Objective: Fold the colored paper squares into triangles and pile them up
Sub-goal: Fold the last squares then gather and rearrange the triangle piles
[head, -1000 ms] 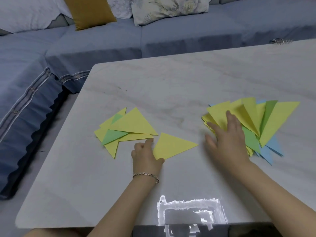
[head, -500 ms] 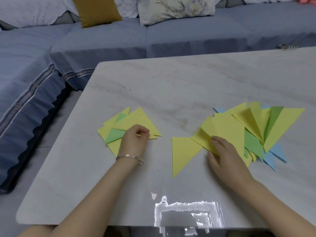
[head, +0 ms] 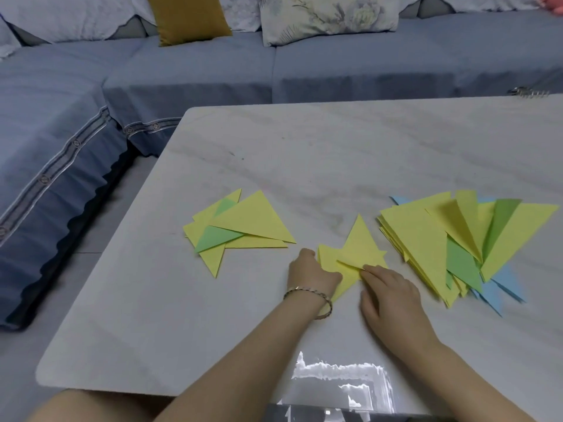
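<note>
Head camera, looking down at a pale marble table [head: 304, 166] that fills the centre and right of the frame.

In the lower middle I see both bare hands meeting on one yellow sheet [head: 361, 249], which lies partly folded on the table with a point sticking up toward the top of the frame. The left hand [head: 310, 272] sits at the sheet's left edge with its fingers curled in and its thumb lying on the paper, gripping it there; part of the sheet runs under that wrist. A thin bracelet [head: 307, 295] circles the left wrist. The right hand [head: 393, 293] lies low and fairly flat, fingers nearly straight, with the fingertips [head: 367, 268] pressing a folded flap near the sheet's middle; its thumb is spread away from the paper.

To the left of the hands, apart from them, is a small pile of triangles [head: 243, 229], mostly yellow with two green ones showing. To the right, just beside the sheet, is a larger fanned pile [head: 426, 239] of yellow, green and blue pieces.

A blue sofa [head: 182, 74] wraps around the top and left of the frame, with a mustard cushion [head: 189, 16] and a flowered cushion [head: 329, 13] along its back. A bright reflection [head: 341, 379] sits on the table's near edge.
</note>
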A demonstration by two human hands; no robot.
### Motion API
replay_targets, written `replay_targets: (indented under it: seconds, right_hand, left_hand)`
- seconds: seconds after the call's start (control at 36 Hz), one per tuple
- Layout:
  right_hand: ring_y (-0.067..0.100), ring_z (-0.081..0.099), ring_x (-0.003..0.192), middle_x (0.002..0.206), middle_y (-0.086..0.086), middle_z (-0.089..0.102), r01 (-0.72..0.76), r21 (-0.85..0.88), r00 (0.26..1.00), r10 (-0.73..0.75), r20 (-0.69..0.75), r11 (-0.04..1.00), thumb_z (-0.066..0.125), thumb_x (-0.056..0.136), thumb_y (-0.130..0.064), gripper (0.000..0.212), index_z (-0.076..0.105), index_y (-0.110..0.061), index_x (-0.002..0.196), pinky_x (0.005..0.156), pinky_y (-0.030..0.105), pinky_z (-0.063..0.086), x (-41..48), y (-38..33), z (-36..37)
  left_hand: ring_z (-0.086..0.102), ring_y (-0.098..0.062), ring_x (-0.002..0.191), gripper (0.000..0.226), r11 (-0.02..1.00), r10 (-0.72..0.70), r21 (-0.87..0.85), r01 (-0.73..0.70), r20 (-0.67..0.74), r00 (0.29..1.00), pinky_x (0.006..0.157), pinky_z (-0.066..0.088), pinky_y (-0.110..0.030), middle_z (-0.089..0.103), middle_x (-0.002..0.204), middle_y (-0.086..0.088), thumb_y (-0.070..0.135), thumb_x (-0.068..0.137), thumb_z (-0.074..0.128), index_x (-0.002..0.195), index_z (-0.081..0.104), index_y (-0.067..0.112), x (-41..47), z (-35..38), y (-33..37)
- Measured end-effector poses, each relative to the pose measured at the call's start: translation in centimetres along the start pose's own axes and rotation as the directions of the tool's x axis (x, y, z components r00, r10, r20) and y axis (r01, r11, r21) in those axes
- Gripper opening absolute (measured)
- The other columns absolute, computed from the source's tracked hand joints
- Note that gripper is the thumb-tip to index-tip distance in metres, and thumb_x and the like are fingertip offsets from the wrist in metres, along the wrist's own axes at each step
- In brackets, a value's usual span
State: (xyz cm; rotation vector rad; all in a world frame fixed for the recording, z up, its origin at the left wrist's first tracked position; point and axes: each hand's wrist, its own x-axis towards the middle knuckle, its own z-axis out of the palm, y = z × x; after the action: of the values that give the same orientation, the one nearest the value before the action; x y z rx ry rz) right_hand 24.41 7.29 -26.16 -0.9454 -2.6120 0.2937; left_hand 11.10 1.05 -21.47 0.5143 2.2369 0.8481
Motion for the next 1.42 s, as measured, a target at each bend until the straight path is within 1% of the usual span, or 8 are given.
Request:
replay_targets:
  seconds: [0.22, 0.44, 0.58, 0.69, 0.81, 1.03, 1.22, 1.42]
  right_hand:
    - [0.029, 0.065, 0.095, 0.104, 0.006, 0.069, -0.033, 0.087, 0.998, 0.038, -0.059, 0.996, 0.054, 0.075, -0.015, 0.031, 0.070, -0.007, 0.099, 0.081, 0.047, 0.047, -0.6, 0.2, 0.3]
    - [0.031, 0.065, 0.091, 0.102, 0.007, 0.070, -0.034, 0.080, 0.997, 0.040, -0.072, 0.996, 0.057, 0.071, -0.013, 0.030, 0.071, -0.006, 0.097, 0.078, 0.049, 0.048, -0.6, 0.0, 0.6]
    - [0.030, 0.066, 0.091, 0.102, 0.006, 0.070, -0.030, 0.086, 0.998, 0.035, -0.056, 0.996, 0.057, 0.071, -0.013, 0.030, 0.071, -0.007, 0.096, 0.078, 0.047, 0.047, -0.6, 0.0, 0.4]
    - [0.030, 0.065, 0.091, 0.102, 0.006, 0.070, -0.053, 0.095, 0.998, 0.056, -0.035, 0.994, 0.057, 0.071, -0.013, 0.030, 0.071, -0.007, 0.097, 0.078, 0.047, 0.047, -0.5, -0.2, 0.2]
    - [0.031, 0.059, 0.105, 0.113, 0.006, 0.065, -0.121, 0.147, 0.992, 0.114, 0.055, 0.982, 0.051, 0.075, -0.018, 0.039, 0.066, -0.007, 0.110, 0.086, 0.045, 0.042, -0.7, -0.5, -0.2]
    - [0.029, 0.062, 0.098, 0.110, 0.005, 0.066, -0.085, 0.163, 0.990, 0.064, 0.129, 0.983, 0.056, 0.072, -0.018, 0.040, 0.065, -0.008, 0.109, 0.077, 0.042, 0.047, -1.0, -1.8, -0.4]
    - [0.031, 0.058, 0.106, 0.122, 0.007, 0.060, -0.037, 0.143, 0.971, 0.001, 0.241, 0.989, 0.049, 0.074, -0.024, 0.050, 0.059, -0.009, 0.120, 0.081, 0.041, 0.050, -0.6, -4.6, -0.6]
    - [0.009, 0.012, 0.139, 0.153, -0.001, 0.016, -0.080, 0.413, 0.921, -0.092, 0.380, 0.907, 0.035, 0.097, -0.026, 0.051, 0.019, -0.024, 0.146, 0.102, 0.006, 0.005, -0.2, -8.0, -0.3]
  left_hand:
    - [0.051, -0.015, 0.086, 0.027, 0.993, 0.115, -0.012, -0.116, -0.091, 0.989, 0.074, 0.037, -0.019, 0.058, 0.099, 0.000, 0.012, 0.088, 0.045, 0.113, 0.054, 0.017, 0.2, -2.0, -0.1]
    - [0.054, -0.024, 0.100, 0.060, 0.845, -0.204, -0.458, 0.277, 0.202, 0.958, 0.082, 0.052, -0.037, 0.045, 0.128, -0.010, 0.010, 0.083, 0.060, 0.136, 0.032, 0.015, -0.5, -1.1, 0.4]
    - [0.045, -0.023, 0.123, 0.061, 0.957, -0.147, -0.240, 0.163, 0.079, 0.986, 0.093, 0.039, -0.026, 0.044, 0.134, -0.006, 0.018, 0.082, 0.063, 0.136, 0.036, 0.011, -0.4, -0.1, 0.7]
    - [0.048, -0.018, 0.082, 0.021, 0.990, -0.032, -0.131, 0.043, 0.084, 0.996, 0.067, 0.035, -0.023, 0.044, 0.079, 0.005, 0.013, 0.082, 0.062, 0.077, 0.044, 0.023, -0.6, 0.8, 0.7]
    - [0.055, -0.021, 0.107, 0.031, 0.991, 0.127, 0.058, -0.124, -0.059, 0.990, 0.082, 0.039, -0.022, 0.059, 0.115, -0.005, 0.019, 0.087, 0.057, 0.117, 0.052, 0.017, -0.3, -0.3, 0.6]
    - [0.055, -0.032, 0.098, 0.030, 0.922, 0.386, 0.239, -0.306, -0.486, 0.784, 0.079, 0.042, -0.035, 0.060, 0.108, -0.012, 0.009, 0.090, 0.048, 0.118, 0.053, 0.016, 3.5, -11.0, 0.6]
    - [0.034, -0.034, 0.124, 0.044, 0.901, 0.346, 0.406, -0.156, -0.454, 0.821, 0.102, 0.030, -0.037, 0.036, 0.134, -0.018, 0.014, 0.088, 0.056, 0.131, 0.046, 0.011, 6.2, -14.8, -3.1]
    - [0.036, -0.026, 0.132, 0.033, 0.732, 0.654, 0.413, -0.542, -0.200, 0.730, 0.104, 0.017, -0.014, 0.040, 0.140, -0.014, 0.010, 0.091, 0.046, 0.123, 0.054, 0.002, 1.6, -8.1, -4.1]
